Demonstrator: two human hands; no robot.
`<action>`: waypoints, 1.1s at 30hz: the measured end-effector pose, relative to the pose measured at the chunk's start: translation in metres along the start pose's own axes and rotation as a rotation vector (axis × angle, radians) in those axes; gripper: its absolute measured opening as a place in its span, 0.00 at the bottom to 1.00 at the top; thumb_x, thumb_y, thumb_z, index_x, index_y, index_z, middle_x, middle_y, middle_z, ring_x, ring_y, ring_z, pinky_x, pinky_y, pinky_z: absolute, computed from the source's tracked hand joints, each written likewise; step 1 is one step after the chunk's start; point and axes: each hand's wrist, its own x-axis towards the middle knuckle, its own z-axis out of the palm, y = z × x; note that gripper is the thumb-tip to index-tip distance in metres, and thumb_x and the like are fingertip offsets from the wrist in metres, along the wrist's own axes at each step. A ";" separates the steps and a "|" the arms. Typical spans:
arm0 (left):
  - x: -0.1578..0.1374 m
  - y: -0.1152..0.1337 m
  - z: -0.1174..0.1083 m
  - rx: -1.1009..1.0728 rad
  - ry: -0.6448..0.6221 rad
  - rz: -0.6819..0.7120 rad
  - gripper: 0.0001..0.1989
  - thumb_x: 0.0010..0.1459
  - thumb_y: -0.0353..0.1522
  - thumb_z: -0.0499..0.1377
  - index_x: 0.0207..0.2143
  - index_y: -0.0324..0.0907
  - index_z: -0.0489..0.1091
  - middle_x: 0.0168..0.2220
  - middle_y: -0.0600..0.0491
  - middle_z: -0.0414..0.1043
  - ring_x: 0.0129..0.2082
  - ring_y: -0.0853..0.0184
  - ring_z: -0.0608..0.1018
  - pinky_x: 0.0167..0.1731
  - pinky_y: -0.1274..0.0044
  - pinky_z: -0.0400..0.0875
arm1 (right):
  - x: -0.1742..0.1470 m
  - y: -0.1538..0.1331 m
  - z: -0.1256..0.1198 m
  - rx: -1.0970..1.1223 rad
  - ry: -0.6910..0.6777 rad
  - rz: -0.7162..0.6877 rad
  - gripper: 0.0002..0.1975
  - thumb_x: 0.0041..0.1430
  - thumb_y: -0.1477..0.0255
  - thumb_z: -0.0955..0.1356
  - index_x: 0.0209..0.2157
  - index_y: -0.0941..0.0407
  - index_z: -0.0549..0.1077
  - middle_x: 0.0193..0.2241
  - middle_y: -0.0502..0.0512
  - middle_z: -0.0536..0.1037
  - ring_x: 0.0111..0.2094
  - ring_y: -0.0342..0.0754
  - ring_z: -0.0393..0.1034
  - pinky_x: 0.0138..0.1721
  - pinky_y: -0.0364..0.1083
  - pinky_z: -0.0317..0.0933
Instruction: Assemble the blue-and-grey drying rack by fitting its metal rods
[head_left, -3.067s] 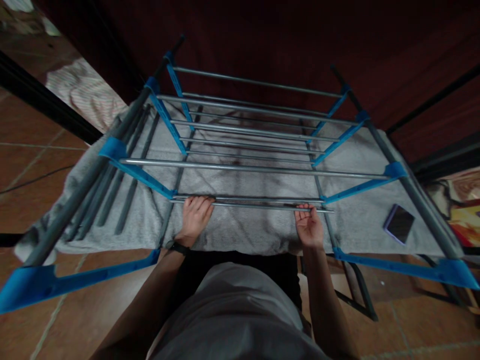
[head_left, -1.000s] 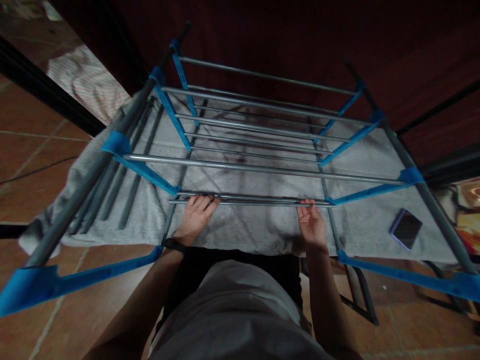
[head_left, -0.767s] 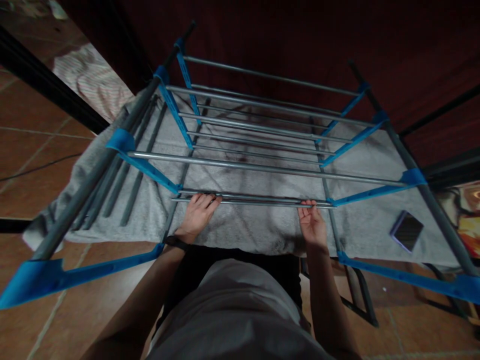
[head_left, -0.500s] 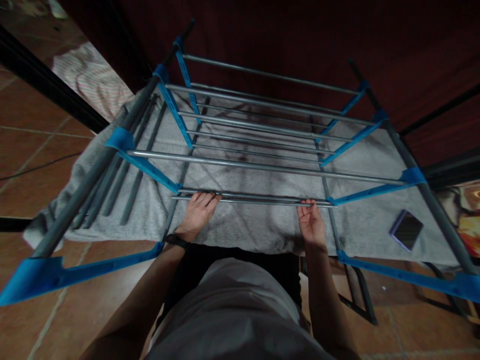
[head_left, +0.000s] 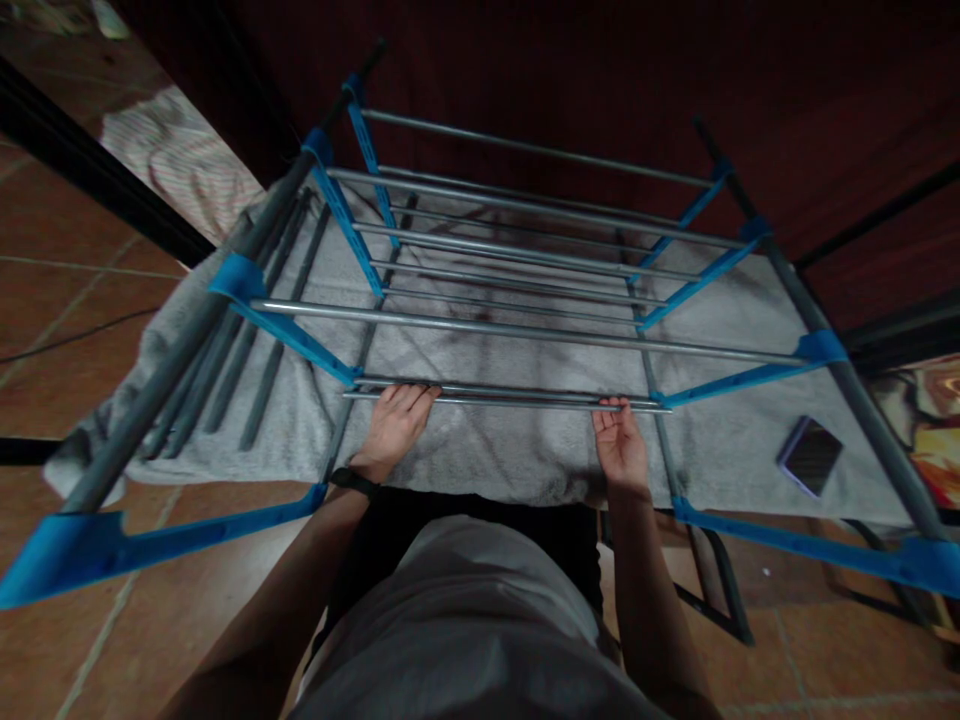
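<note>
Rod [head_left: 517, 404] lies beneath left fingers [head_left: 405, 399], across right fingers [head_left: 607, 421].

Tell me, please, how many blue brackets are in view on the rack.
8: four left brackets, spaced from nearest to farthest, and four right brackets, spaced likewise, opposite them.

The light is dim, and the dark red backdrop [head_left: 525, 60] is nearly black. Soft shadows lie on the grey cloth [head_left: 499, 450], the metal rods [head_left: 525, 332] shine weakly, and the edges look stretched.
</note>
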 end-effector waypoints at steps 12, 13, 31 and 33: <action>0.000 -0.002 0.001 -0.050 0.010 -0.015 0.17 0.66 0.30 0.48 0.52 0.42 0.71 0.42 0.46 0.76 0.43 0.58 0.75 0.45 0.65 0.64 | 0.001 0.001 0.000 -0.010 0.009 0.002 0.02 0.61 0.70 0.70 0.36 0.50 0.76 0.38 0.45 0.81 0.45 0.40 0.75 0.57 0.47 0.64; 0.000 -0.002 0.001 -0.057 0.010 -0.016 0.17 0.66 0.30 0.48 0.52 0.42 0.71 0.42 0.46 0.76 0.43 0.58 0.75 0.45 0.65 0.64 | 0.001 0.001 0.000 -0.013 0.009 0.002 0.02 0.60 0.70 0.71 0.36 0.50 0.76 0.37 0.45 0.81 0.45 0.40 0.75 0.57 0.47 0.63; 0.001 -0.001 0.004 -0.028 0.030 -0.007 0.16 0.65 0.30 0.49 0.50 0.43 0.72 0.40 0.47 0.76 0.41 0.59 0.75 0.45 0.65 0.65 | 0.001 0.000 0.001 -0.035 0.027 -0.002 0.02 0.60 0.69 0.71 0.36 0.50 0.76 0.37 0.45 0.81 0.45 0.40 0.75 0.57 0.48 0.64; 0.002 0.000 0.004 -0.009 0.032 -0.005 0.16 0.65 0.30 0.49 0.50 0.43 0.72 0.40 0.47 0.76 0.41 0.59 0.76 0.45 0.66 0.66 | 0.001 0.000 0.000 -0.033 0.024 -0.001 0.02 0.60 0.69 0.71 0.36 0.50 0.76 0.37 0.44 0.81 0.45 0.39 0.75 0.57 0.47 0.64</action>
